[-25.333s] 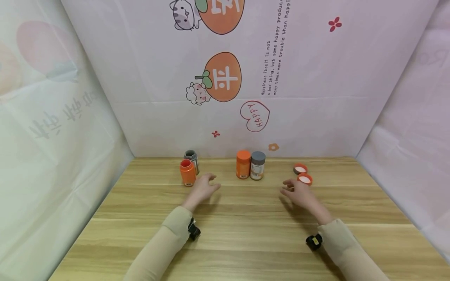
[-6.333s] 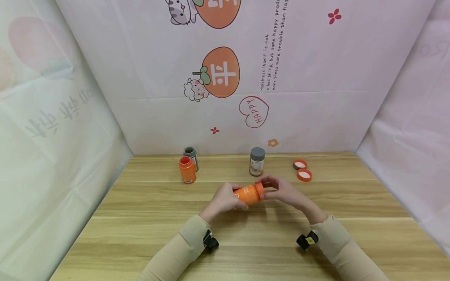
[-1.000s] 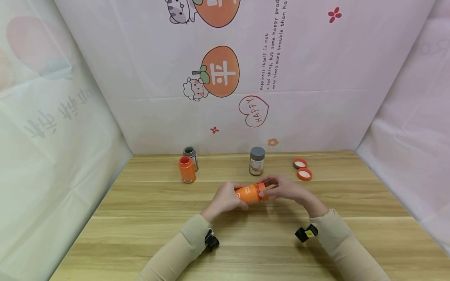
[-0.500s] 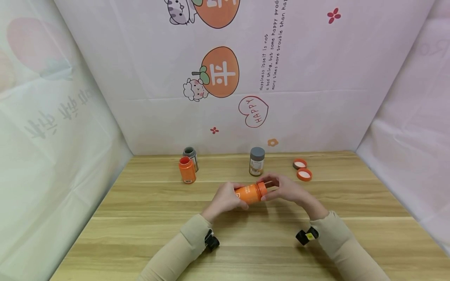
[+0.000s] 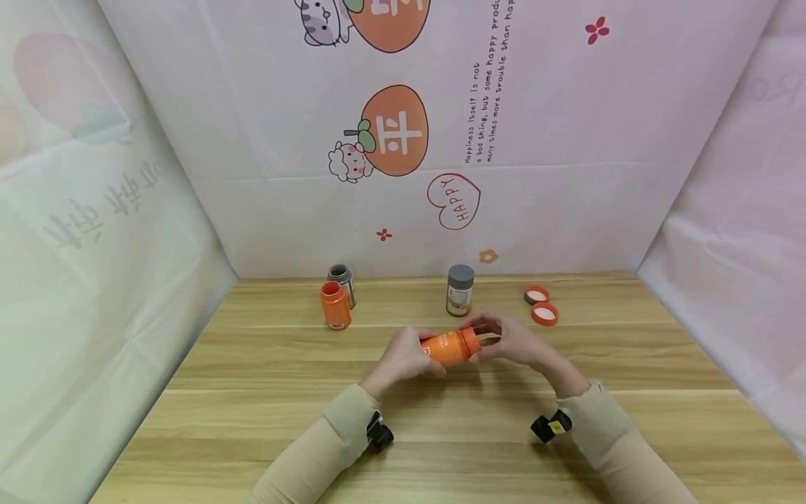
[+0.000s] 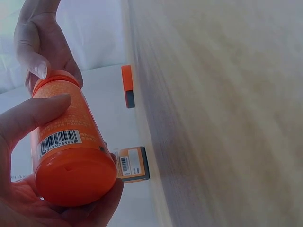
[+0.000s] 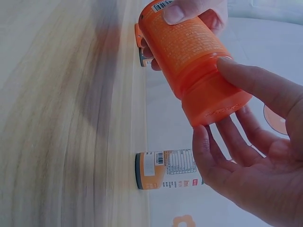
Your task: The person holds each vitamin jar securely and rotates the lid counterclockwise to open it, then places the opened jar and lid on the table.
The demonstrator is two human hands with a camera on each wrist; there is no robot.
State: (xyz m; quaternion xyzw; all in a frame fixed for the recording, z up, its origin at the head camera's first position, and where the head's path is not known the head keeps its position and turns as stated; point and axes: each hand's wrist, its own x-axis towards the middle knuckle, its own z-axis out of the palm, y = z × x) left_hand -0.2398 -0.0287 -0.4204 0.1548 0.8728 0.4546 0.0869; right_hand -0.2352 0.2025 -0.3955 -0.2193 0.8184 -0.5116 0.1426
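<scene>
My left hand (image 5: 403, 358) grips the body of an orange supplement bottle (image 5: 443, 348), which lies tilted on its side above the table with its neck toward the right. The left thumb lies along the label side, and the base with its barcode faces the left wrist camera. At the other end my right hand (image 5: 518, 343) pinches the ridged orange cap (image 7: 215, 100). In the right wrist view its thumb is on the cap's upper edge and its fingertips are at the lower edge. The cap sits on the bottle's neck.
A grey-capped bottle (image 5: 460, 291) stands behind the hands near the back wall. To the left are an uncapped orange bottle (image 5: 336, 306) and an uncapped grey bottle (image 5: 349, 287). At right lie an orange cap (image 5: 544, 314) and a grey-and-orange cap (image 5: 536, 295), insides up.
Earlier the orange bottle stood beside the grey-capped one and both hands were empty; it was then lifted between them. Over the last second the right fingers have shifted their grip around the cap.
</scene>
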